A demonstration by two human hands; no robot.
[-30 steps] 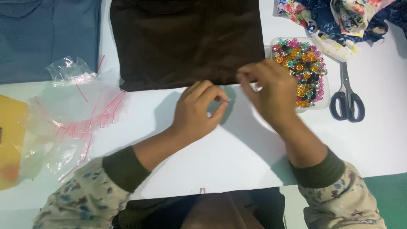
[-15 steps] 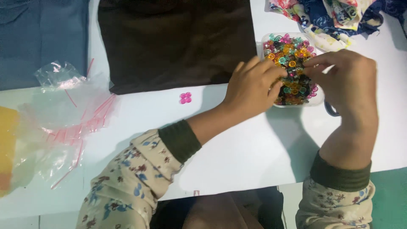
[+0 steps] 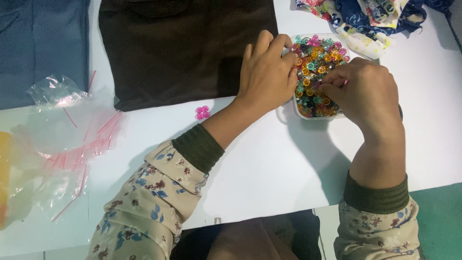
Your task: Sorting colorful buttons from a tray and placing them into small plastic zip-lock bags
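Both your hands are over the clear tray (image 3: 288, 111) of coloured translucent buttons (image 3: 315, 72) at the far right of the white table (image 3: 269, 159): your left hand (image 3: 267, 72) rests at its left rim with fingers loosely curled, and your right hand (image 3: 368, 91) pinches narrowly on what looks like a small pink piece, too hidden to name. A pink button pair (image 3: 202, 112) lies apart to the left, just below the dark brown cloth (image 3: 183, 48), nearer your left hand. Crumpled clear zip bags with red strips (image 3: 72, 130) sit at the far left.

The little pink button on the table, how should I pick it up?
Pinch the pink button by its outer edges, coming straight down from above. It lies flat on the white table, alone below the brown cloth, so nothing blocks fingers on either side.
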